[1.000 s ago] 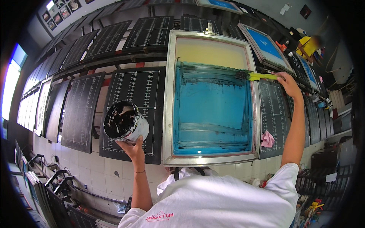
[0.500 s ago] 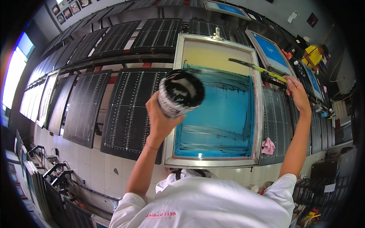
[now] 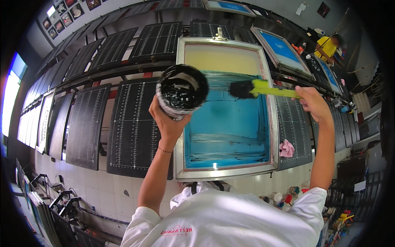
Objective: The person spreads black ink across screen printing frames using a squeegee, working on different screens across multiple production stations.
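My left hand (image 3: 168,123) is wrapped around a tub (image 3: 177,109) tilted so its open mouth shows glossy black ink (image 3: 181,88) inside. In my right hand (image 3: 314,103) is the handle of a yellow-green spatula (image 3: 279,92). Its blade (image 3: 242,89), thickly coated in black ink, points left toward the tub and is apart from it. Both hang over a metal-framed printing screen (image 3: 269,107), whose mesh (image 3: 224,119) is blue with a yellowish band at the far end. Dark ink streaks cross the blue part.
Rows of black printing boards (image 3: 133,123) with white ruled marks flank the screen. A crumpled pink cloth (image 3: 286,148) lies on the board at right. More blue screens (image 3: 282,47) stand farther back, near a person in yellow (image 3: 327,47). Several containers (image 3: 284,199) sit on the tiled floor.
The spatula has turned from nearly edge-on to broad side showing, and its blade has come lower and nearer the tub. The whole view has shifted slightly.
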Available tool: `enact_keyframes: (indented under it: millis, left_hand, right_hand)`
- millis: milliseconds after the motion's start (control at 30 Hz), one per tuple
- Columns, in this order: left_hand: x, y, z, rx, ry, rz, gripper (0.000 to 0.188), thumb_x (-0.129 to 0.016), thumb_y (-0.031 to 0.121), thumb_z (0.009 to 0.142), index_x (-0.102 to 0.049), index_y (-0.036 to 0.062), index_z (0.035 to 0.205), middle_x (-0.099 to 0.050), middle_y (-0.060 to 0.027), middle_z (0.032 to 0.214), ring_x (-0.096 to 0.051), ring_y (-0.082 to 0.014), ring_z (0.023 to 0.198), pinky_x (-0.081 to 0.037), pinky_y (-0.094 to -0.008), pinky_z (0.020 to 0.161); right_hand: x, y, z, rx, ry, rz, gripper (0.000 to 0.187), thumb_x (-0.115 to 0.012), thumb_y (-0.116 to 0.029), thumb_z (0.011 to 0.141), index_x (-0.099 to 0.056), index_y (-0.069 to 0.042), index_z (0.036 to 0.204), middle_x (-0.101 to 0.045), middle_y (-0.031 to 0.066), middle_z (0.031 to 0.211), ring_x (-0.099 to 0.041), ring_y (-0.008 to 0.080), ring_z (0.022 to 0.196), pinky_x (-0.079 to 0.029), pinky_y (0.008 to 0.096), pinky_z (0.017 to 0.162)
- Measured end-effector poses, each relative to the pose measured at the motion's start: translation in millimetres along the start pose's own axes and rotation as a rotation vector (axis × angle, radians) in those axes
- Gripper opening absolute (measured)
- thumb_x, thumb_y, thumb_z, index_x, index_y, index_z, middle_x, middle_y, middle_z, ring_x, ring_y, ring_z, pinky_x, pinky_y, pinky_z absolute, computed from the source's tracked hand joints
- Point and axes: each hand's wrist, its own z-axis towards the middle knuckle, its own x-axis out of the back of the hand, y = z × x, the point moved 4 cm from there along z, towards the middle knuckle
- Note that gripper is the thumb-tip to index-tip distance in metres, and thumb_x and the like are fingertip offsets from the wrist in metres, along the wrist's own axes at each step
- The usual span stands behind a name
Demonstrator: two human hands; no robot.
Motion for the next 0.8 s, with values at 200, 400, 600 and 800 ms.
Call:
enact_keyframes:
  millis: [200, 400, 600, 800]
  left_hand:
    - [15.1, -23.9, -31.1, 0.361, 0.011, -0.269, 0.103, -0.086, 0.019, 0.065, -0.024, -0.0027, 0.144, -0.038, -0.0161, 0.131, -0.037, -0.0298, 0.127, -0.029, -0.0429, 0.111]
    - [23.8, -21.6, -44.2, 0.518, 0.045, -0.503, 0.089, -0.076, 0.003, 0.069, -0.025, 0.0006, 0.142, -0.039, -0.0130, 0.131, -0.041, -0.0240, 0.122, -0.031, -0.0361, 0.108]
    - [22.8, -10.1, -44.3, 0.539, 0.053, -0.705, 0.091, -0.073, 0.000, 0.070, -0.023, 0.0027, 0.146, -0.038, -0.0121, 0.136, -0.040, -0.0240, 0.126, -0.032, -0.0379, 0.109]
    - [20.0, -11.4, -52.0, 0.567, 0.024, -0.755, 0.101, -0.074, 0.004, 0.073, -0.014, 0.0054, 0.154, -0.034, -0.0120, 0.146, -0.037, -0.0244, 0.133, -0.031, -0.0388, 0.112]
  right_hand:
    - [31.7, 63.5, 19.9, 0.443, 0.360, -0.476, 0.028, -0.055, -0.022, 0.099, -0.066, 0.002, 0.105, -0.057, 0.0106, 0.081, -0.059, 0.0226, 0.080, -0.045, 0.0348, 0.077]
    - [26.2, 89.7, 47.7, 0.428, 0.378, -0.553, 0.023, -0.055, -0.017, 0.098, -0.065, 0.000, 0.111, -0.059, 0.0148, 0.092, -0.060, 0.0301, 0.086, -0.046, 0.0376, 0.078]
    - [26.6, 94.1, 60.9, 0.408, 0.384, -0.555, 0.023, -0.056, -0.017, 0.098, -0.065, 0.000, 0.111, -0.059, 0.0152, 0.093, -0.060, 0.0311, 0.088, -0.045, 0.0390, 0.080]
    - [39.5, 94.6, 82.5, 0.385, 0.332, -0.655, 0.022, -0.055, -0.015, 0.098, -0.065, 0.000, 0.111, -0.060, 0.0161, 0.094, -0.061, 0.0330, 0.091, -0.046, 0.0397, 0.082]
